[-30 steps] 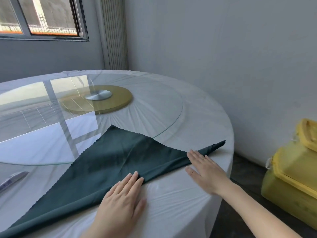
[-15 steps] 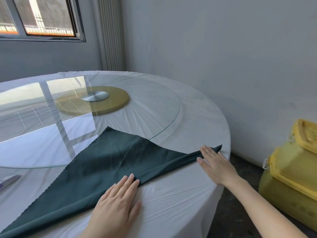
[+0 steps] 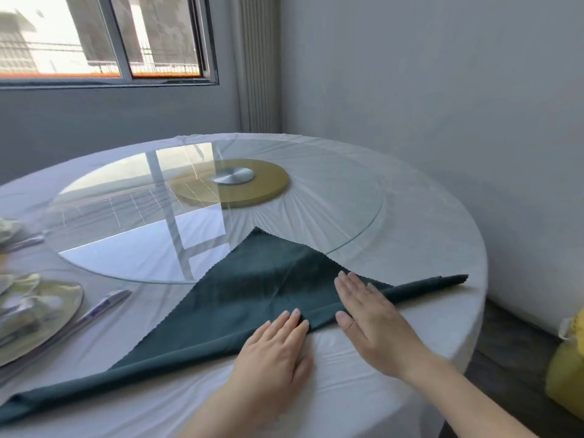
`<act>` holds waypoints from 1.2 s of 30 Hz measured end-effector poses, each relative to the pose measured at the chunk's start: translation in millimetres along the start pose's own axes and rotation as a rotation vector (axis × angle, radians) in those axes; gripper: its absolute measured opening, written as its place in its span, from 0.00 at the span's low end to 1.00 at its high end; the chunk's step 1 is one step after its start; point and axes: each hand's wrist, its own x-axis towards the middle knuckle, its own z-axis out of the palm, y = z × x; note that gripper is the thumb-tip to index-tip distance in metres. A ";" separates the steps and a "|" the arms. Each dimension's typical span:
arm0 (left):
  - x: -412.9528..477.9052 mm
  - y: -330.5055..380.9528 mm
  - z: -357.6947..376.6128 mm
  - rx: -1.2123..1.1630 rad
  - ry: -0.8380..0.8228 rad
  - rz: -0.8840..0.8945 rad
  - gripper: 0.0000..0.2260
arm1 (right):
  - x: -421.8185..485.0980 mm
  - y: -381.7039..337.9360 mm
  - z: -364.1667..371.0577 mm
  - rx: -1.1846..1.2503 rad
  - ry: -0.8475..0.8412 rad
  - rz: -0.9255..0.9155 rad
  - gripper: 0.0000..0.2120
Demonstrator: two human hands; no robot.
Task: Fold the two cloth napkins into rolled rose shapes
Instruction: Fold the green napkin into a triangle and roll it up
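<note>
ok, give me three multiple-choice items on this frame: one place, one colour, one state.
1. Where does the cloth napkin have its top corner?
A on the glass turntable
B on a plate
C hanging off the table's edge

2. What colour is the napkin?
A white
B dark green
C yellow

3. How do the left hand and right hand lie?
A flat on the napkin, fingers straight
B both pinching a corner
C lifted clear

Key: 1 A, the tip overlaps the glass rim; 2 B, dark green against the white tablecloth; 3 A, both palms rest on the folded edge.
</note>
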 end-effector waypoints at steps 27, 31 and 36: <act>-64.2 -30.9 -35.0 -0.025 -0.204 -0.208 0.43 | 11.9 -70.4 51.2 -0.126 -0.051 -0.169 0.24; -80.9 -49.6 -40.1 -0.015 -0.201 -0.215 0.41 | 9.8 -69.5 51.3 -0.081 -0.048 -0.175 0.24; -101.5 -77.0 -46.7 -0.002 -0.242 -0.200 0.41 | 9.9 -68.9 52.4 -0.051 -0.105 -0.151 0.27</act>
